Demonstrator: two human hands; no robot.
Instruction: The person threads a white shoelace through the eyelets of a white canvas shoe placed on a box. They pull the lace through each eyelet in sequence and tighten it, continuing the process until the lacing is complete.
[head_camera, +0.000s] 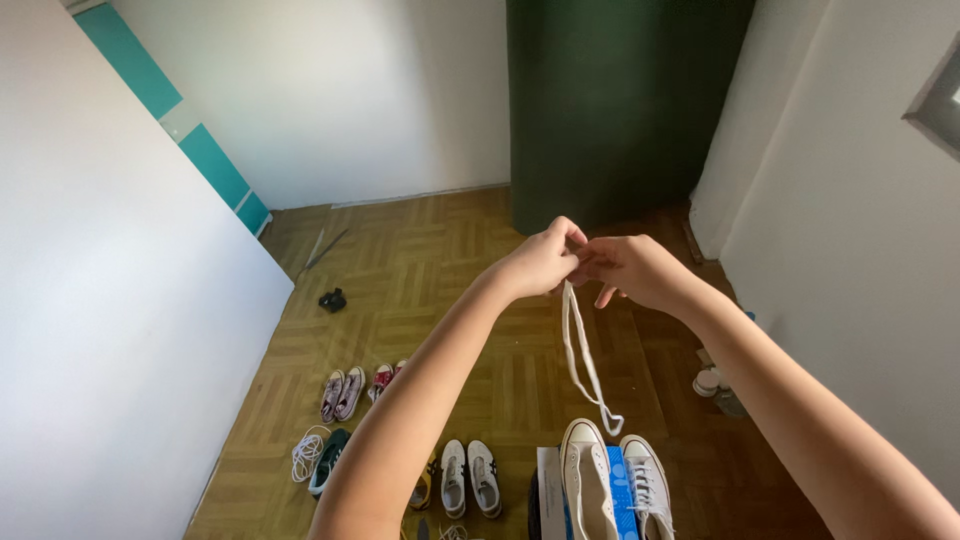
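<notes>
Brown wood blocks make up the floor (440, 270) of a small room with white walls and a dark green curtain (620, 100) at the back. Up in the air, the fingers of the left hand (545, 262) and the right hand (630, 268) are pinched shut on the top of a white shoelace (585, 365). Both hands touch each other there. The shoelace hangs down from the fingers in a long loop. Its low end dangles just above a pair of white high-top shoes (612, 480), which sit on a blue and white shoebox (552, 490). To the left of the box stands a pair of white sneakers (470, 478). Farther left lie a dark green shoe (328, 460) and a loose coil of white lace (305, 452). Behind them are a pink pair (341, 395) and a red pair (384, 378). A small black thing (333, 299) lies alone farther back.
</notes>
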